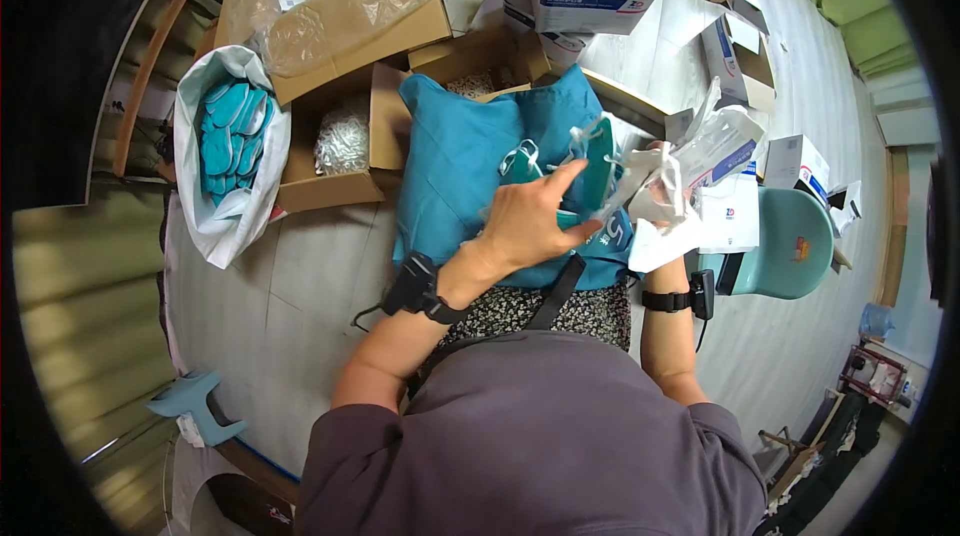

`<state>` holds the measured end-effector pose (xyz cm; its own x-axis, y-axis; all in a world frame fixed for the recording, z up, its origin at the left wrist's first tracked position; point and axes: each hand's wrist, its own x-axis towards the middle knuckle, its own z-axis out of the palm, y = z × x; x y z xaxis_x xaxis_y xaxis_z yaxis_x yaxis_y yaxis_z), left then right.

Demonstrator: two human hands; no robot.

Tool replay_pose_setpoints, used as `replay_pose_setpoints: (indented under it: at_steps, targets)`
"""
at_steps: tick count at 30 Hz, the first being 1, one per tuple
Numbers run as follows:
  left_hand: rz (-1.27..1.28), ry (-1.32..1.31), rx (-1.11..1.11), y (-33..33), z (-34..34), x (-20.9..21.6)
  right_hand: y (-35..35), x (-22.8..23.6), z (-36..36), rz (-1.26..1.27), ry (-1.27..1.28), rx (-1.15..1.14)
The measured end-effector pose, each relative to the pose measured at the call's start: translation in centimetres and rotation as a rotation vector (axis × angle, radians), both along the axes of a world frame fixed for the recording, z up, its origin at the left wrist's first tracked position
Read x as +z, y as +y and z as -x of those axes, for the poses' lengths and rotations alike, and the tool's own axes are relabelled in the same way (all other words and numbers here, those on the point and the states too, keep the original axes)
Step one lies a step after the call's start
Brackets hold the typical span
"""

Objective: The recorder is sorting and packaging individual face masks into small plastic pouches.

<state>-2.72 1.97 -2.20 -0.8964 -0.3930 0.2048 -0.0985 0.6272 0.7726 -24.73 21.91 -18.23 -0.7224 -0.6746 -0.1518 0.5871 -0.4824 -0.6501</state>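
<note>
A teal cloth cushion or bag (450, 151) lies over my lap, with several teal masks on it. One teal mask (599, 161) with white loops stands up between my hands; another mask (521, 168) rests just beyond my left knuckles. My left hand (535, 221) hovers over the cloth, thumb and forefinger apart, close to the upright mask. To the right, my right hand (655, 191) grips white packaging pouches (715, 151), which hide most of its fingers. White loops dangle in front of that hand, and a white flap (660, 244) hangs below it.
At the left stands a white sack (232, 226) of teal mask pieces. Open cartons (325, 191) with white contents sit beyond my lap. A box of white packets (590, 11) is at the far side. A green stool (790, 241) holding white packs (727, 216) stands at the right.
</note>
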Motion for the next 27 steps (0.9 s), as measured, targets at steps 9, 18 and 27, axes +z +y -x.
replay_pose_setpoints:
  at_steps: [9,18,27]
  targets:
    - [-0.045,-0.28,-0.26,0.5,1.3,0.5,-4.8,6.6,-1.6,0.826,-0.46,0.307]
    - [-0.347,-0.1,-0.333,-0.3,2.0,-0.1,-4.7,10.9,-2.3,0.878,-0.633,0.247]
    - [-0.044,-0.054,-0.159,2.4,3.2,2.4,-7.2,11.2,-2.3,0.854,-0.721,0.184]
